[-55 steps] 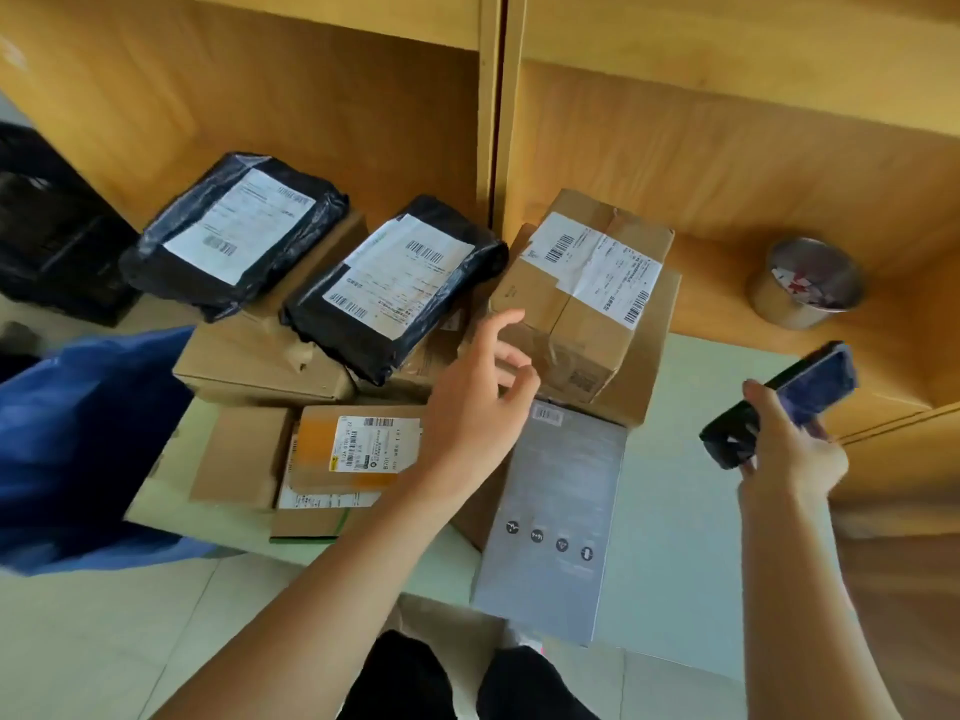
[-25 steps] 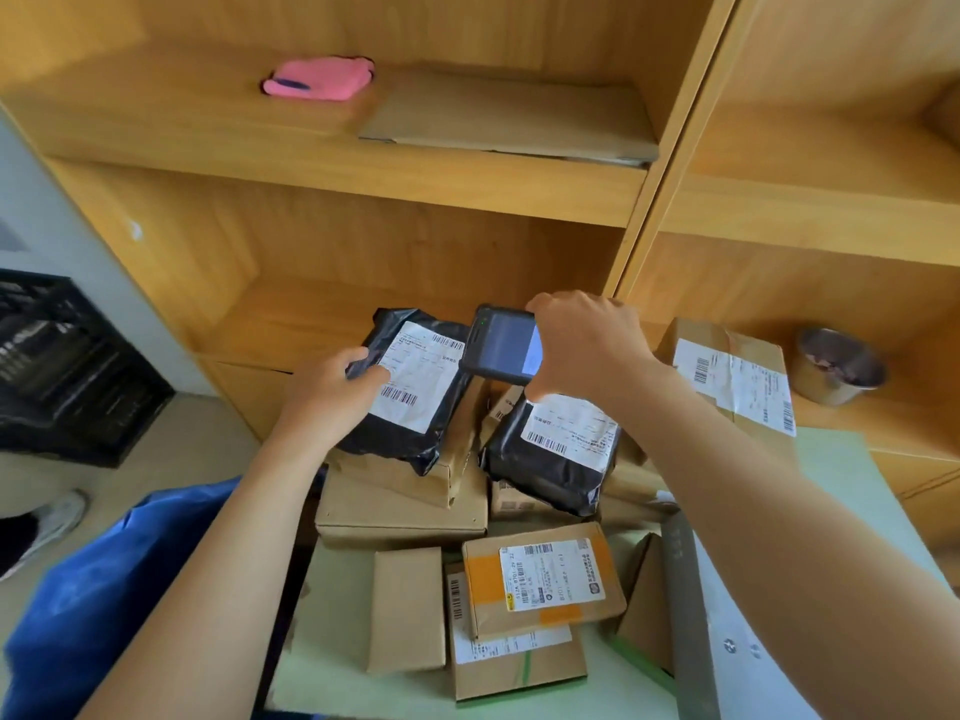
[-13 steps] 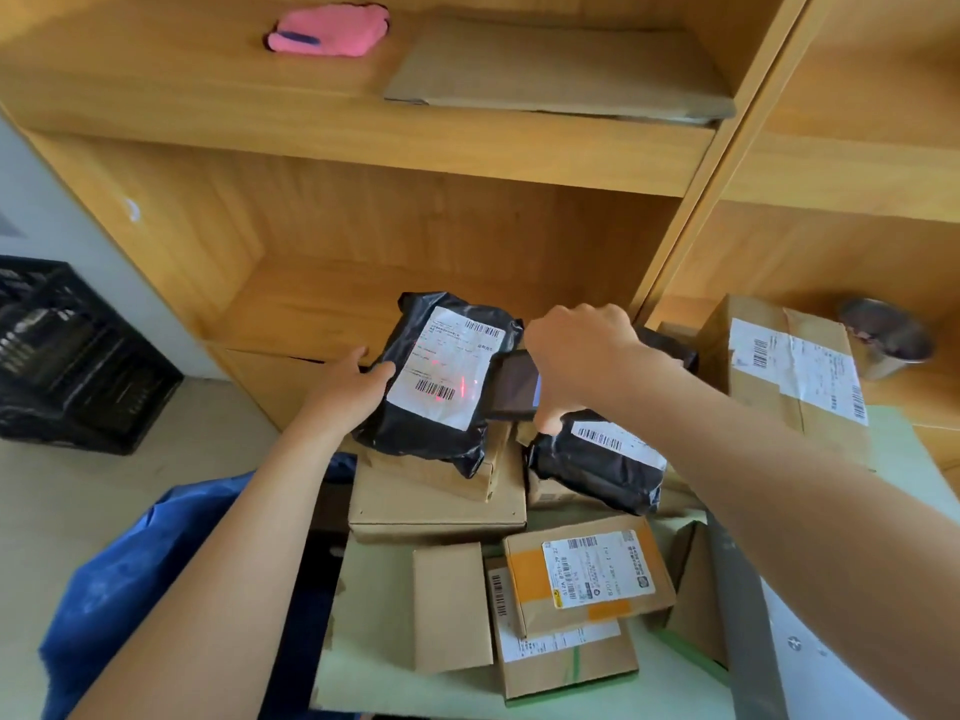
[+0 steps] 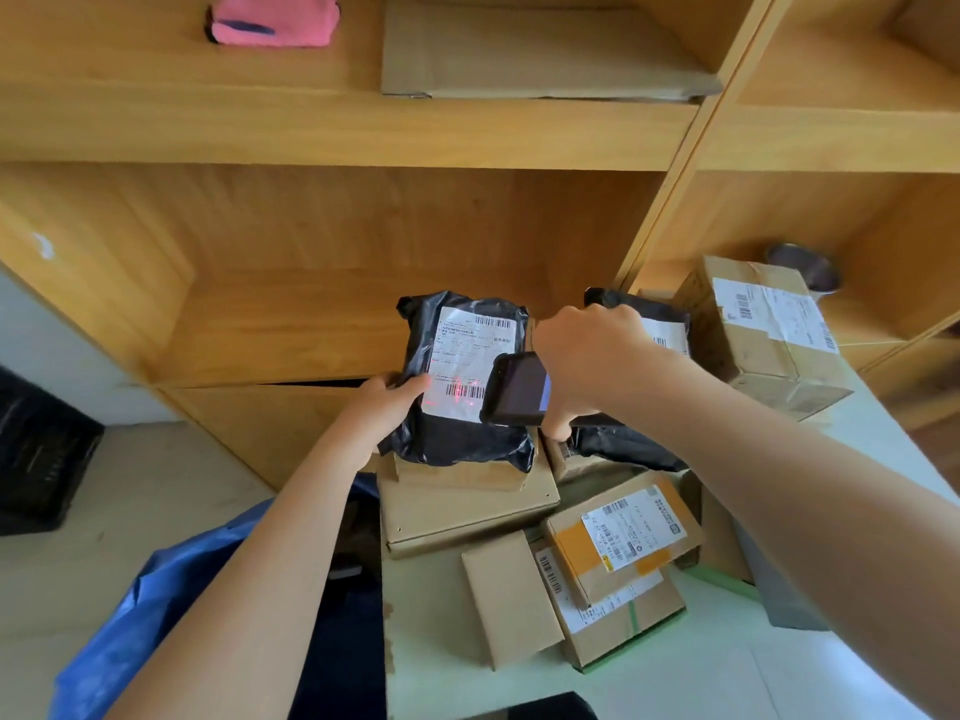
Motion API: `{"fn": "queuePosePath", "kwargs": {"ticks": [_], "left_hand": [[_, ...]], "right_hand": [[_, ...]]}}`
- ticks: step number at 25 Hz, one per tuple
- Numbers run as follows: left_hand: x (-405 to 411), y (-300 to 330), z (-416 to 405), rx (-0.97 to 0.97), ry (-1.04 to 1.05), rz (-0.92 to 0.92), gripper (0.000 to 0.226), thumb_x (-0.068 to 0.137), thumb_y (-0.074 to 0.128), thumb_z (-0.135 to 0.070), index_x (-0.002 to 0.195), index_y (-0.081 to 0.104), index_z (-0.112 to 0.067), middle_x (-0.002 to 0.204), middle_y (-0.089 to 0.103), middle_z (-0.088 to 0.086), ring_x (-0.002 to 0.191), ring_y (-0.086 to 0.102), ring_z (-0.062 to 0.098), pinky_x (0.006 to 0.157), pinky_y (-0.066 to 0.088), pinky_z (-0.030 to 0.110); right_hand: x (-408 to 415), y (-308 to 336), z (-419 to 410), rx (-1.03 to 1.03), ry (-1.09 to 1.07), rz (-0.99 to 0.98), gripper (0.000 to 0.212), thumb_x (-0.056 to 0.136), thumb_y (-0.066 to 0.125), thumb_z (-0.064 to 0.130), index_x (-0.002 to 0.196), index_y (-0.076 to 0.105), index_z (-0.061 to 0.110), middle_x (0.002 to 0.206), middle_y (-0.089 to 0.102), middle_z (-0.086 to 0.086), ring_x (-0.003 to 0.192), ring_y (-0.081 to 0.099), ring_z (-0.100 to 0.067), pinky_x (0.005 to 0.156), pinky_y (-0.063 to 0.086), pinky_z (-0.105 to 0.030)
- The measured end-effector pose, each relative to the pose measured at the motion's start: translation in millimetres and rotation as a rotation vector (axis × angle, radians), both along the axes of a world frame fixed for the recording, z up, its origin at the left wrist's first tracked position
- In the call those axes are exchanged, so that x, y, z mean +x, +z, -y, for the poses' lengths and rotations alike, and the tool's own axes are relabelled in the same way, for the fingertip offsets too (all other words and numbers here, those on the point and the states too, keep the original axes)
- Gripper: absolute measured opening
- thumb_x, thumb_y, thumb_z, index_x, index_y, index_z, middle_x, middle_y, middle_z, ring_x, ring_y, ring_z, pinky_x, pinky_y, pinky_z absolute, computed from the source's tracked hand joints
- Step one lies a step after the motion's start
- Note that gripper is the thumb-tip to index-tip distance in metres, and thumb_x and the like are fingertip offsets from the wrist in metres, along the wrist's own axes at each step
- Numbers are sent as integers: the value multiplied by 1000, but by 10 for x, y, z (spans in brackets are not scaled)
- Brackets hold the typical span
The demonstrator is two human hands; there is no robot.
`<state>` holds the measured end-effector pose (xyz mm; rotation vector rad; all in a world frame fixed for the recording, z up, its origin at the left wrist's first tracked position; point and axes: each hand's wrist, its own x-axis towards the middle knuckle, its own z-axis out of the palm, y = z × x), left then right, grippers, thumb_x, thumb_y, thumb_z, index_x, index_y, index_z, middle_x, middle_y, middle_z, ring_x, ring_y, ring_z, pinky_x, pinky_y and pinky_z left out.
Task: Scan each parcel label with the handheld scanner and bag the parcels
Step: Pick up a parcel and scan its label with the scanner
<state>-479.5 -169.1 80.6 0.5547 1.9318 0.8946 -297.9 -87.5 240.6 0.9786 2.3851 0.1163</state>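
A black plastic parcel [image 4: 457, 439] with a white label [image 4: 470, 356] stands tilted up on a stack of cardboard boxes. My left hand [image 4: 382, 407] grips its left edge, thumb on the label's lower corner. My right hand [image 4: 587, 356] holds the black handheld scanner [image 4: 514, 389] just right of the label. Red scan light falls on the lower barcode [image 4: 465, 392]. A second black parcel [image 4: 639, 439] lies behind my right hand, partly hidden. A blue bag [image 4: 156, 605] lies open at the lower left.
Several cardboard parcels [image 4: 618, 543] lie on the pale green table [image 4: 675, 683]. A large taped box [image 4: 763, 335] stands at the right, a metal cup [image 4: 802, 265] behind it. A pink cloth [image 4: 275, 18] and flat cardboard [image 4: 535, 49] sit on the upper shelf. A black crate [image 4: 36, 454] is at the left.
My left hand took hold of the black parcel and tilted it up. My right hand brought the scanner across to the label, and red scan light now lies on the lower barcode.
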Motion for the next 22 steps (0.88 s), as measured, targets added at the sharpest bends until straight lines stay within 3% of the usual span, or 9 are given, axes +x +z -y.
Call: {"fn": "queuePosePath", "kwargs": {"ticks": [3,6,9,11,13,15,18,22], "left_hand": [[21,14,46,11,-9,25,59,88,57,-60,135,52,-26,126,61,-4,111,57,22,92,48,40],[83,36,49,34,-81,-121,71,85,52,-63,146,39,-29,132,59,-4,110,61,26,94,52,47],[215,16,24,163,-79,-556,66,95,55,-35,154,27,-29,141,49,2,117,57,26,89,54,43],[307,48,-35,341,-143,-923,61,92,60,-15,150,41,-25,146,46,3,133,45,24,93,53,42],[373,81,-153,392,-291,-1118,50,94,58,-14,144,51,-22,147,48,4,143,34,24,102,50,41],[410,97,-278,276,-465,-1163,49,101,47,-32,149,44,-21,154,41,7,149,24,26,114,36,40],[416,36,-360,70,-604,-1170,66,98,27,-60,157,21,-31,164,17,9,152,10,30,123,10,44],[392,-79,-345,-14,-594,-985,69,91,20,-72,154,4,-47,166,-10,-6,152,-10,24,119,11,57]], "right_hand": [[34,81,-17,39,-23,25,48,74,88,44,83,51,15,75,51,3,76,56,-23,68,41,-35],[73,178,-70,61,-56,63,51,72,89,41,84,47,14,76,50,2,80,57,-27,71,43,-36],[93,246,-196,115,-95,24,45,75,88,36,81,48,15,76,52,1,80,58,-26,73,45,-37],[96,289,-319,147,-118,-27,39,79,85,33,86,52,14,76,52,0,79,56,-25,73,43,-36],[77,283,-413,157,-134,-72,34,83,82,31,90,54,14,77,52,-1,80,55,-25,74,41,-36],[38,228,-462,151,-146,-75,37,80,85,33,86,54,14,78,54,-1,81,56,-25,74,42,-36],[13,129,-543,141,-155,-62,37,79,85,33,89,56,14,80,57,-2,82,58,-26,75,44,-36],[86,105,-683,186,-187,-72,27,84,79,28,95,59,13,78,55,-3,81,56,-27,73,41,-36]]}}
